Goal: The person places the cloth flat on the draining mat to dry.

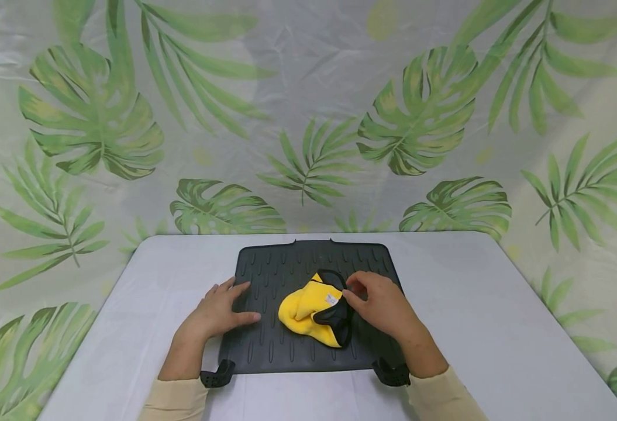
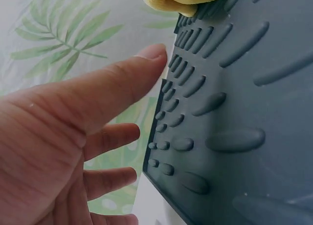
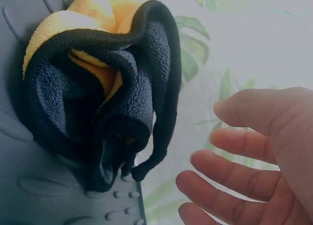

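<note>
A two-sided cloth (image 1: 305, 307), yellow on one face and dark grey on the other with black edging, lies crumpled on a dark ribbed mat (image 1: 271, 345). A small white label shows on its yellow side. My right hand (image 1: 384, 304) is just right of the cloth; in the right wrist view its fingers are loosely bent, with nothing between them, and apart from the cloth's folded dark edge (image 3: 166, 63). Over the mat's left edge, my left hand (image 1: 216, 313) holds its thumb and fingers spread, with nothing in it. Part of the cloth's inside is hidden in its folds.
The mat lies on a white-covered table (image 1: 497, 327), with table surface on both sides of it. Behind hangs a leaf-patterned curtain (image 1: 313, 88). Black wrist straps (image 1: 217, 374) show at both wrists, near the mat's front corners.
</note>
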The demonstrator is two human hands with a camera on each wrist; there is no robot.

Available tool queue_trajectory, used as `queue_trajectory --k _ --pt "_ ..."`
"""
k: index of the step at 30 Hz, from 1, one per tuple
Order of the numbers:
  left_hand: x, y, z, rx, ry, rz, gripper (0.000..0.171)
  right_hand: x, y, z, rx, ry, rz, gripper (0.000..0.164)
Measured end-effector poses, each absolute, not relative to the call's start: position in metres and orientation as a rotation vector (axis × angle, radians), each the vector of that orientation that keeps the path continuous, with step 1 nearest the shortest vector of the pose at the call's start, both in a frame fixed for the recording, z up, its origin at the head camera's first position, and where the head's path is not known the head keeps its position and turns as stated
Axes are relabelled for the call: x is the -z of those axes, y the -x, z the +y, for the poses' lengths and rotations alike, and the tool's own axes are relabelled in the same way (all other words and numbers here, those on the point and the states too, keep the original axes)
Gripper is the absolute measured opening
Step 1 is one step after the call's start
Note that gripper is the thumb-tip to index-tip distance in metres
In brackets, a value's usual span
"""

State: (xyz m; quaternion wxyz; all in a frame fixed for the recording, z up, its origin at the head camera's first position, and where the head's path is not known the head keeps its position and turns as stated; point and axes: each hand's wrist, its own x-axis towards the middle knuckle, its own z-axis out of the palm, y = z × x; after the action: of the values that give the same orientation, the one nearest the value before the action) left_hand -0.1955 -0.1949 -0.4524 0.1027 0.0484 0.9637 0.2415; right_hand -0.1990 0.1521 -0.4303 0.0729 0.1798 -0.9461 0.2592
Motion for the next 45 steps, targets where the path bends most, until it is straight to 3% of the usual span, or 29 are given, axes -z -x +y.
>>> queue_trajectory --k 22,29,39,45 --pt "0.44 0.192 -0.18 -0.829 -0.298 2.88 0.075 0.429 0.198 0.148 -0.778 -0.505 -2.959 0.015" --pt "0.444 0.191 -0.17 -0.829 -0.348 2.921 0.053 0.43 0.192 0.14 -0.852 -0.596 -2.989 0.009" --pt "0.456 0.192 -0.155 -0.862 -0.38 2.9 0.035 0.428 0.185 0.133 -0.923 -0.78 -3.012 0.021" --pt "0.458 0.191 -0.149 -0.947 -0.385 2.888 0.026 0.43 0.186 0.131 -0.939 -0.892 -3.046 0.013"
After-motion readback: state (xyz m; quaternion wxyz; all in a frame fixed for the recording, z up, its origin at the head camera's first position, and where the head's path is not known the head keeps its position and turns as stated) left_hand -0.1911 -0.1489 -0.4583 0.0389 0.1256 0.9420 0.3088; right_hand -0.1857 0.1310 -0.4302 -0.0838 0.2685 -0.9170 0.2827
